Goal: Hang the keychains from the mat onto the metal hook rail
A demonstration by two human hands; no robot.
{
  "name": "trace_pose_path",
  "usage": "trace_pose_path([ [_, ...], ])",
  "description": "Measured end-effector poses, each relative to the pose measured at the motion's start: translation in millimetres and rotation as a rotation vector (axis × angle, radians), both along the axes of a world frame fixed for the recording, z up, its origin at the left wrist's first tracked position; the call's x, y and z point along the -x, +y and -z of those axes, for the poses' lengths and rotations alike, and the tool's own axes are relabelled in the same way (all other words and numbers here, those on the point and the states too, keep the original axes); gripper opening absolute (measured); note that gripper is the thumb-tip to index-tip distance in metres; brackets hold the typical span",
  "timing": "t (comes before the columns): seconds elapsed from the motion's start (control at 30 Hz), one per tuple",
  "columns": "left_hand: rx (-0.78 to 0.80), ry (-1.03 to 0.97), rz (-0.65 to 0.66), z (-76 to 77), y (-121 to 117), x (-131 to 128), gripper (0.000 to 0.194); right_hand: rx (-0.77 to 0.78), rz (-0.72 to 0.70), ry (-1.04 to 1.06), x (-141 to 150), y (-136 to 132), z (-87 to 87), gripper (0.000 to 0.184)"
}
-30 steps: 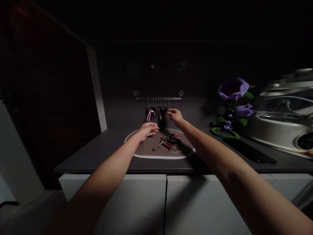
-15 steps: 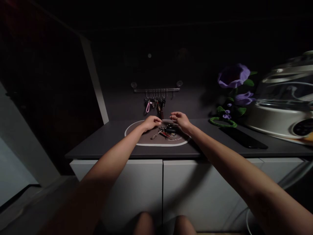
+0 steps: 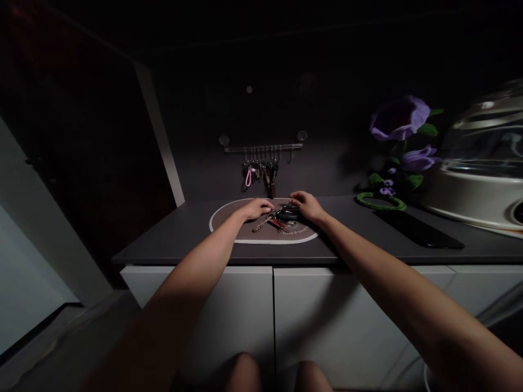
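Observation:
A bunch of keys [image 3: 288,216] lies on an oval brown mat [image 3: 232,233] with a pale border. The bunch has a dark key fob, a red piece and a braided cord [image 3: 261,224] that points toward the front left. At the left side of the bunch, my left hand [image 3: 257,207] is closed, thumb and fingers pinching at its edge. My right hand [image 3: 307,206] has its fingers curled onto the back right of the bunch, where dark metal pieces show under the fingertips. Just what each fingertip grips is partly hidden.
Behind the mat, a clear hook rail [image 3: 263,148] on the wall carries several keys and a pink loop [image 3: 248,177]. To the right are a black phone [image 3: 420,228], purple felt flowers [image 3: 402,120] with a green ring [image 3: 379,202], and a white domed appliance [image 3: 478,196].
Both hands have come down onto the keys; my left hand shifted slightly right and my right hand lowered its fingers to the bunch. The view has turned slightly left.

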State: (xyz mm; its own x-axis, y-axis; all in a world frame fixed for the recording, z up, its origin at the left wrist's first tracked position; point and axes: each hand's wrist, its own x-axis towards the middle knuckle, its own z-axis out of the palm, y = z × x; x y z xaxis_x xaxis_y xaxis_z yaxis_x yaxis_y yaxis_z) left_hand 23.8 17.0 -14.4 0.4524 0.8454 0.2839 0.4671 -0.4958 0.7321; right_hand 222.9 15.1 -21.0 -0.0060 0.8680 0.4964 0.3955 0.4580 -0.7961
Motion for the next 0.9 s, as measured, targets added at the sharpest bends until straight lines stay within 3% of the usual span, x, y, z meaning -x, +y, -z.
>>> trace_pose_path([
  [0.27,-0.010,0.045,0.051,1.5,2.1,3.6,0.019,0.004,-0.043,-0.096,4.2,-5.1,-4.7,0.024],
  [0.5,-0.020,0.058,0.065,4.3,3.4,6.0,0.018,0.250,-0.320,-0.028,2.9,-15.4,-8.8,0.031],
  [0.6,-0.032,0.079,0.047,4.7,2.5,6.4,0.019,0.228,-0.375,-0.051,1.6,-16.8,-9.7,0.030],
  [0.9,-0.033,0.104,0.065,6.6,5.7,6.9,0.022,0.090,-0.359,-0.213,-5.9,-8.4,-8.3,0.023],
])
